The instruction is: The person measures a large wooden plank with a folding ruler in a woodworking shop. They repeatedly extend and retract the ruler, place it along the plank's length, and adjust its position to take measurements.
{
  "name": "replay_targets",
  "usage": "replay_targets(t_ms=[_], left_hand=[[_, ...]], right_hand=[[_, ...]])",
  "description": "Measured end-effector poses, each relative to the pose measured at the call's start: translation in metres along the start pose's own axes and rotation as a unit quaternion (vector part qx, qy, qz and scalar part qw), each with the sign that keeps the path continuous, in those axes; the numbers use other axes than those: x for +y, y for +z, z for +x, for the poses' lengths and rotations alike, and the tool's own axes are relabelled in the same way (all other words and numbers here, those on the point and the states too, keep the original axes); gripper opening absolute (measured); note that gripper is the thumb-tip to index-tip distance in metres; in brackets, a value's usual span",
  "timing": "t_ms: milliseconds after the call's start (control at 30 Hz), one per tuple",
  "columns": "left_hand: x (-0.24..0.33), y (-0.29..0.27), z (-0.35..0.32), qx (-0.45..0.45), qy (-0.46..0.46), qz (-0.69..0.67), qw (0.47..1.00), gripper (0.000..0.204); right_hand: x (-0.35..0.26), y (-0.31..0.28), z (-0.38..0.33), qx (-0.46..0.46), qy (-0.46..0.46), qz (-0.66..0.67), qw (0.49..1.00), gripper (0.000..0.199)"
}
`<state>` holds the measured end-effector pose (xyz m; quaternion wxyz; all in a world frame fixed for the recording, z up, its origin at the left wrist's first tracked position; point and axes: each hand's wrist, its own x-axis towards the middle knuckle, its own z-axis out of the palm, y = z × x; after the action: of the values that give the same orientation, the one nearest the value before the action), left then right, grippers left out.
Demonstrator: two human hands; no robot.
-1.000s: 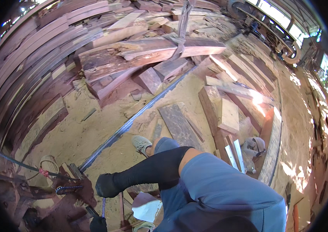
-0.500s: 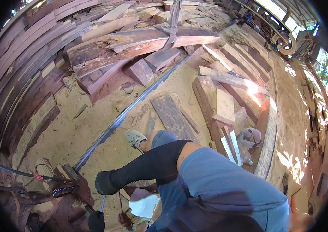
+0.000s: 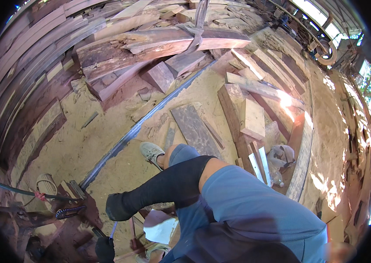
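My right hand (image 3: 117, 207), in a black glove below a black arm sleeve, is closed at the lower left. From its underside a thin bluish rod (image 3: 114, 229) runs down toward my left hand (image 3: 105, 250). That black-gloved hand is a rounded, closed shape; its fingers are hidden, and I cannot make out what it grips. Beside it is the end of a dark stick (image 3: 96, 232). Left of both hands lies a curved dark piece with a toothed, chain-like edge (image 3: 70, 212). A white sheet (image 3: 161, 226) rests near my lower shoe (image 3: 158, 252).
A blue-grey metal rail (image 3: 128, 136) crosses the sandy ground. A strap (image 3: 196, 33) goes round a large timber (image 3: 150, 50) at the back. Wood blocks (image 3: 252, 119) and a clear bottle (image 3: 277, 179) lie to the right. A dark hose (image 3: 14, 188) with a red tie is at far left.
The view has shifted slightly, and both hands appear a little farther left. The thin rod stays between them; no grip has visibly changed.
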<state>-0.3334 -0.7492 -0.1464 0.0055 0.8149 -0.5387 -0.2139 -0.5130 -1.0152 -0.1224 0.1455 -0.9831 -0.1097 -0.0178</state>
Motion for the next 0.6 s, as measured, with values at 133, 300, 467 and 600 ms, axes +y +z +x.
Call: replay_targets(t_ms=[133, 300, 467, 600], left_hand=[[-0.016, 0.006, -0.002, 0.014, 0.020, 0.038, 0.999, 0.021], [-0.032, -0.002, -0.003, -0.025, -0.049, -0.021, 0.998, 0.023], [-0.048, -0.013, -0.007, 0.068, -0.060, 0.010, 0.996, 0.023], [-0.040, -0.031, -0.005, 0.039, -0.068, 0.002, 0.997, 0.026]], right_hand=[[-0.003, 0.003, 0.004, 0.022, -0.024, -0.021, 0.999, 0.010], [-0.005, 0.009, 0.010, 0.020, -0.020, -0.017, 0.999, 0.009], [-0.008, 0.009, 0.011, -0.005, -0.022, -0.029, 0.999, 0.009], [-0.009, 0.007, 0.011, -0.019, -0.024, -0.023, 0.999, 0.009]])
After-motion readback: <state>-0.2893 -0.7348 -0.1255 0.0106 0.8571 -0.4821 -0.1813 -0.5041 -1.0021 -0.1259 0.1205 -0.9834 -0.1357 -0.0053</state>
